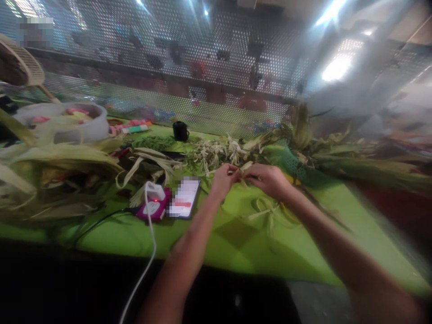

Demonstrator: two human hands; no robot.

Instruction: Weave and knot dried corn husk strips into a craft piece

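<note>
Above the green table, my left hand (224, 181) and my right hand (270, 180) meet with their fingertips pinched. Between them shows a small pale piece of corn husk (248, 170), which both hands appear to grip. A heap of small knotted husk pieces (216, 150) lies just beyond my fingers. Nearer to me, below my right hand, rests a looped husk strip (269, 211). Blur hides the exact form of the piece in my fingers.
A lit phone (184, 198) lies beside a magenta power box (153, 207) with a white plug and cable (153, 243). Large corn husks (60, 157) cover the left. Behind are a round white tub (91, 126), a black mug (181, 131) and a mesh screen (209, 103).
</note>
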